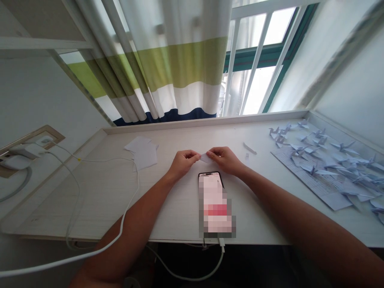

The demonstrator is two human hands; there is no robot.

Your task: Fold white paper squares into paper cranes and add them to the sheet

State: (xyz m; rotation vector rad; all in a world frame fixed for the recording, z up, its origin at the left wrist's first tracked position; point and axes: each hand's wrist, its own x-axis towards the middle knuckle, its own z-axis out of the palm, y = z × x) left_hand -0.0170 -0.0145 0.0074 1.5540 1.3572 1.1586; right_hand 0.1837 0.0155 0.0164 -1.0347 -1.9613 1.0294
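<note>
Between my two hands is a small folded piece of white paper [205, 158], held just above the white desk. My left hand [183, 163] pinches its left edge between thumb and fingers. On the other side, my right hand [224, 159] grips the right edge with closed fingers. Right below the hands lies a phone [214, 200] with its screen lit and blurred out. Fingers cover part of the paper, so its exact fold cannot be made out.
Loose white paper sheets [144, 154] lie to the left. Several folded paper cranes [313, 170] cover the right side, some on a printed sheet [333, 196]. Paper scraps [250, 148] sit right of my hands. A white charging cable [138, 188] crosses the left side.
</note>
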